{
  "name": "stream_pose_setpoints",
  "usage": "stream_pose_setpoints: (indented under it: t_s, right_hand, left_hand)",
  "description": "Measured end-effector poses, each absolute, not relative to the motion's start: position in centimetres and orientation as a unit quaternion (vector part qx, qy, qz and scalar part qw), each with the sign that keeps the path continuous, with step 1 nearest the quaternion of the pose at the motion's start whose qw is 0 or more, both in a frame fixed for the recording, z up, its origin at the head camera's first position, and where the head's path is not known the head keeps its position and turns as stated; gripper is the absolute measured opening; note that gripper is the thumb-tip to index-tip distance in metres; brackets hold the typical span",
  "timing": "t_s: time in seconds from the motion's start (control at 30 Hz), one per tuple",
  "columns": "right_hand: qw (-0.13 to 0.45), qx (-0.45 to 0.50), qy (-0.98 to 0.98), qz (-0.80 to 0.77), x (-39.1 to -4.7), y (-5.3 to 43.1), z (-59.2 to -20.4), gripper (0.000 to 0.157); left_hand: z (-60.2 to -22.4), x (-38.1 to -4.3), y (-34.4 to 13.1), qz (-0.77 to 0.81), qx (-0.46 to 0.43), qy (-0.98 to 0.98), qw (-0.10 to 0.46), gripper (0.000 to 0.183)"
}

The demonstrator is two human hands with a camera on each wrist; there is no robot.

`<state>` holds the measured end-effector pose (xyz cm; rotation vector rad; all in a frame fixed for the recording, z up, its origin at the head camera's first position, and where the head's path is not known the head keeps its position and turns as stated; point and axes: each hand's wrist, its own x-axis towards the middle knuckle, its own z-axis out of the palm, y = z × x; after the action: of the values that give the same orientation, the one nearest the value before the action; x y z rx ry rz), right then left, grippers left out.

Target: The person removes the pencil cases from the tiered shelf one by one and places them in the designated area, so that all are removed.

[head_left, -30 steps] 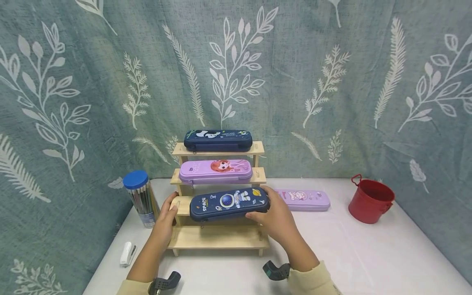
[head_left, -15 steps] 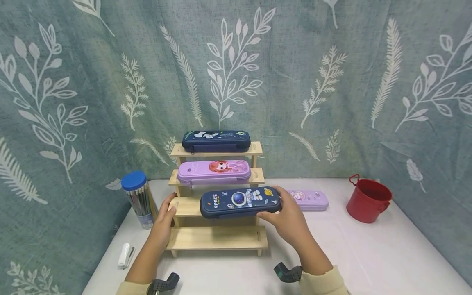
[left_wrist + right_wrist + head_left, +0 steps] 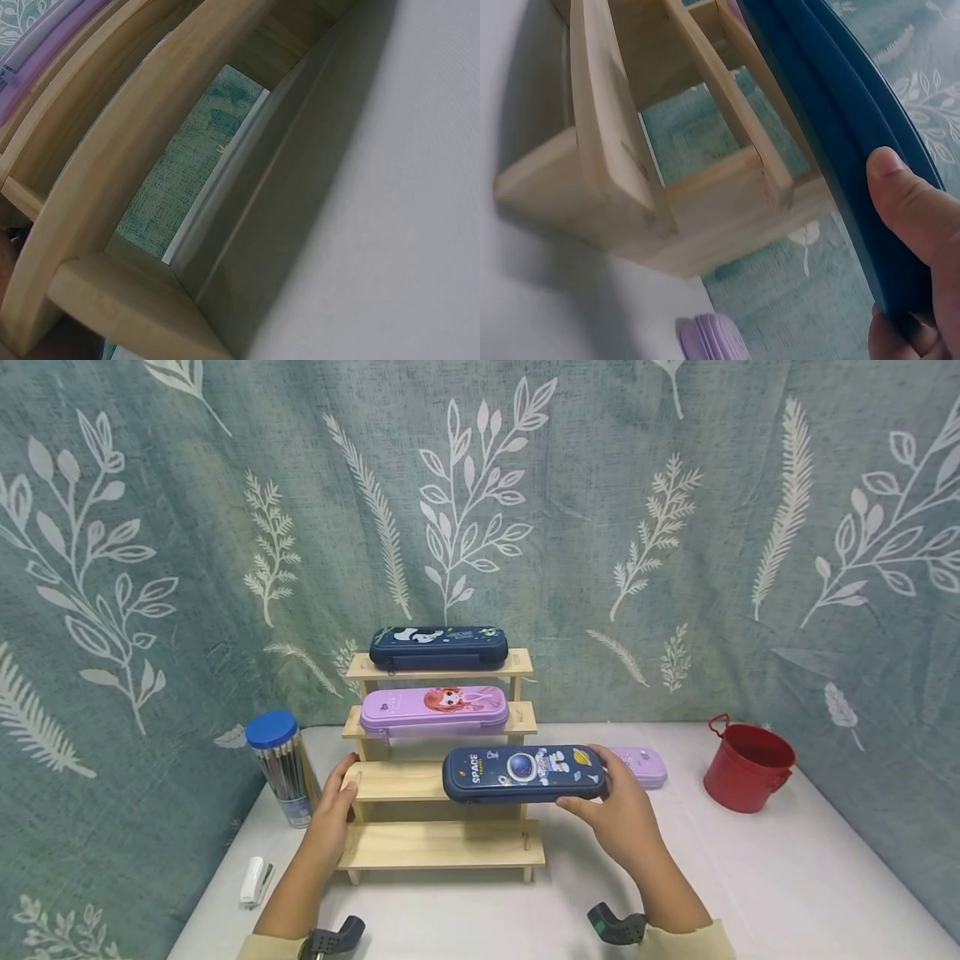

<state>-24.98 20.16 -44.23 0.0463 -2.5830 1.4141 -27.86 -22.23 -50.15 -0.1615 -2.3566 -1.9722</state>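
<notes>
My right hand (image 3: 618,810) grips the right end of a navy pencil case (image 3: 491,774) with an astronaut and "SPACE" on its lid. In the right wrist view the thumb (image 3: 911,199) presses the front side of the case, which is raised in front of the wooden step stand (image 3: 442,843). My left hand (image 3: 333,802) holds the left end of the stand's second step from the bottom, thumb on top. On the stand's upper steps lie a navy panda pencil case (image 3: 438,647) and a purple pencil case (image 3: 435,708) with a red-haired girl.
Another purple pencil case (image 3: 647,767) lies on the table right of the stand, partly hidden by my right hand. Further right stands a red bucket (image 3: 750,768). At left are a blue-lidded pencil tub (image 3: 283,768) and a white stapler (image 3: 257,882). A leaf-patterned curtain (image 3: 570,527) hangs behind.
My right hand has moved to the right with the navy astronaut pencil case, away from the step's left part, and now covers more of the purple case. The left hand stays on the stand.
</notes>
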Motion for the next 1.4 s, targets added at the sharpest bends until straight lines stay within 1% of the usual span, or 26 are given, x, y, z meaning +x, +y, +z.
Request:
stream_pose_setpoints:
  t_s: [0.37,0.63,0.73,0.87,0.97,1.2,1.4]
  right_hand:
    - [0.116,0.0,-0.873,0.473,-25.0,23.1,-44.6,0.103]
    - [0.116,-0.025,-0.877,0.466,-25.4,26.0,-45.0,0.109]
    - [0.106,-0.036,-0.878,0.465,-25.7,27.1,-45.2,0.112]
    - [0.074,-0.059,-0.881,0.464,-25.6,28.3,-45.5,0.118]
    - [0.061,-0.082,-0.885,0.455,-25.4,29.1,-45.9,0.121]
    - [0.067,-0.098,-0.894,0.432,-26.0,31.2,-47.3,0.124]
    - [0.046,-0.107,-0.903,0.414,-26.5,32.9,-49.4,0.124]
  left_hand:
    - [-50.2,-27.9,-22.3,-0.642,-0.045,-0.765,0.024,0.054]
    - [-50.1,-28.1,-22.2,-0.644,-0.052,-0.763,0.024,0.053]
    - [-50.1,-28.1,-22.2,-0.647,-0.057,-0.76,0.024,0.054]
    - [-50.2,-28.1,-22.3,-0.65,-0.058,-0.757,0.026,0.055]
    - [-50.3,-28.0,-22.3,-0.65,-0.057,-0.757,0.025,0.055]
    - [-50.3,-28.1,-22.4,-0.647,-0.055,-0.76,0.029,0.054]
    - [-50.3,-28.0,-22.4,-0.645,-0.053,-0.762,0.026,0.055]
